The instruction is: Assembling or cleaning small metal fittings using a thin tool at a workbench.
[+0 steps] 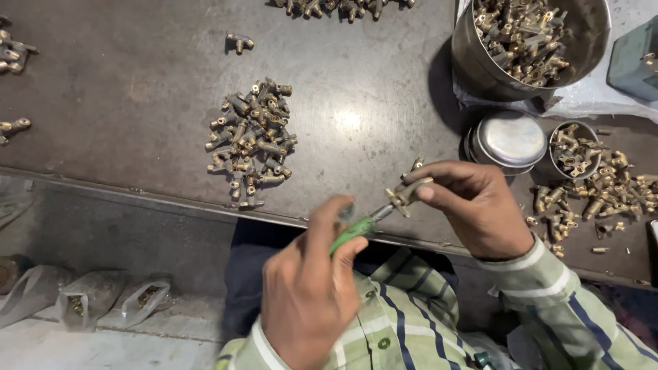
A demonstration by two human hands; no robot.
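Nearest to us, our left hand (305,294) is curled into a fist around the green plastic handle of a small screwdriver (353,233), thumb lying along the grip, its thin metal shaft pointing up and to the right. The shaft's tip meets a small brass valve fitting with side stubs (404,194), which our right hand (473,209) pinches between thumb and forefinger, the other fingers folded beneath. Both hands hang just over the near edge of the dark, worn metal worktable (137,103), above our striped green shirt sleeves (548,301).

We judge the fitting to be stiff, dense for its size and not at all fragile — but small and smooth-sided, so it could twist or slip under the driver's push. The protruding stubs look like the best purchase; gripping across the body beside them, as the right hand does, should stop it turning. The screwdriver seems light, and its handle gives a sure hold.

Farther out on the table lies a loose heap of similar brass fittings (252,140) to the left, and another scattered pile (589,195) to the right, just beside a small steel cup of fittings (574,152) and an upturned shiny steel bowl (508,140). Beyond these stands a large steel bucket (528,41) — well filled with the same brass pieces.
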